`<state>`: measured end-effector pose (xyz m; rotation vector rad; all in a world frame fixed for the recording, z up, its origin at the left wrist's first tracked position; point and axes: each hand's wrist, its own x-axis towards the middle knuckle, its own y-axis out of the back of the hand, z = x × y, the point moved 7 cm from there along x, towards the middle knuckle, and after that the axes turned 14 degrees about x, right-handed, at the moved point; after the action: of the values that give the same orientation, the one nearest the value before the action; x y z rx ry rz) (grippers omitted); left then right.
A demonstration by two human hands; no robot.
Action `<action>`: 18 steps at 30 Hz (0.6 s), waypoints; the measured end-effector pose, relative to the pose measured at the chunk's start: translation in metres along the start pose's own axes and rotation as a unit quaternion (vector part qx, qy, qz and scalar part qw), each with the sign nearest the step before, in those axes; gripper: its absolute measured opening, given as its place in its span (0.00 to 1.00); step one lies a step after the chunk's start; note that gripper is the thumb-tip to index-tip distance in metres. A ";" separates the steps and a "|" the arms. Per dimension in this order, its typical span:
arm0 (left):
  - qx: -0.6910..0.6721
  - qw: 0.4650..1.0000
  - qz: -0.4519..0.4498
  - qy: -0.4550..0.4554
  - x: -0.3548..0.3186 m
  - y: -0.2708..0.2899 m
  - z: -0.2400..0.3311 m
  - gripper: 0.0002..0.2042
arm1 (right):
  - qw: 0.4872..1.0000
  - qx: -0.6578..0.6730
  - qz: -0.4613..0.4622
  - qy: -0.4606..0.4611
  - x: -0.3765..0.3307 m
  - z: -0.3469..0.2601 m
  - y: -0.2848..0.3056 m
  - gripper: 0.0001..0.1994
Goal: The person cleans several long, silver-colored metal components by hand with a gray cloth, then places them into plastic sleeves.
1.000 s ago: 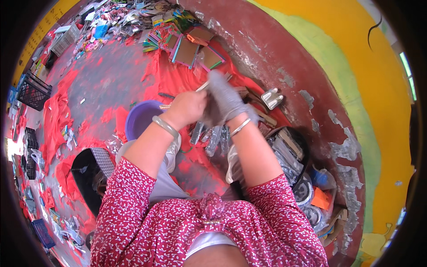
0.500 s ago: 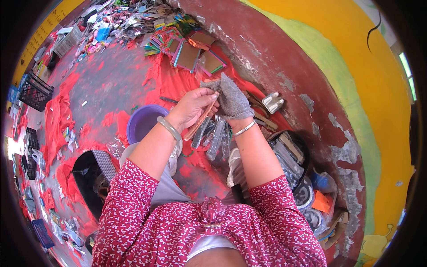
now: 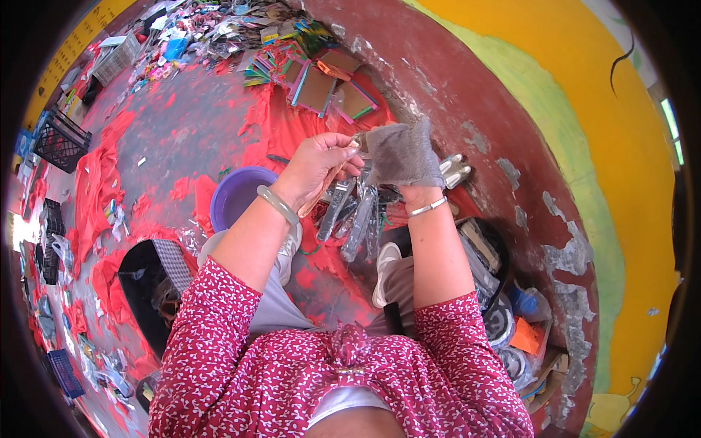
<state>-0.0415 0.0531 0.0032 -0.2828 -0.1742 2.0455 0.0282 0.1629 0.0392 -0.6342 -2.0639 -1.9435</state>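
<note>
My left hand point(image 3: 318, 171) is closed, fingers pinching a thin reddish-brown strip point(image 3: 318, 198) that slants down below the palm. Its upper end shows light between my fingertips and the edge of a grey cloth point(image 3: 398, 155). That towel-like cloth is draped over my right hand point(image 3: 422, 196), hiding the fingers and leaving only the heel of the hand bare. Both hands are raised in front of me, the cloth close to my left fingertips. Beneath them on the floor lie several dark, long items in clear plastic wrapping point(image 3: 359, 228).
A purple basin point(image 3: 217, 208) stands left of my forearm. Framed boards point(image 3: 315, 89) are piled ahead on red sheeting. To the right, a black container point(image 3: 502, 248) holds packaged things beside the peeling wall point(image 3: 504, 139). Another black container point(image 3: 135, 292) and a black crate point(image 3: 62, 150) are on the left.
My right hand has moved to the right with the grey cloth, opening a little distance from my left hand. My left hand still holds the strip, nearly in the same place.
</note>
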 end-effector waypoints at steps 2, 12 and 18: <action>-0.012 1.000 -0.011 -0.023 0.000 -0.002 0.002 0.10 | 0.948 0.297 0.010 -0.118 -0.005 0.009 -0.011 0.13; -0.017 0.998 -0.062 -0.003 -0.003 -0.030 0.000 0.10 | 0.805 0.552 0.091 -0.197 -0.012 -0.006 -0.046 0.06; 0.117 0.991 -0.063 0.008 -0.010 -0.038 0.000 0.07 | 0.790 0.464 0.056 -0.397 -0.027 -0.006 -0.018 0.20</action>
<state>-0.0052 0.0621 0.0137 -0.1384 0.0573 1.9155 0.0426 0.1524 0.0119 -1.3626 -2.9201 -0.3407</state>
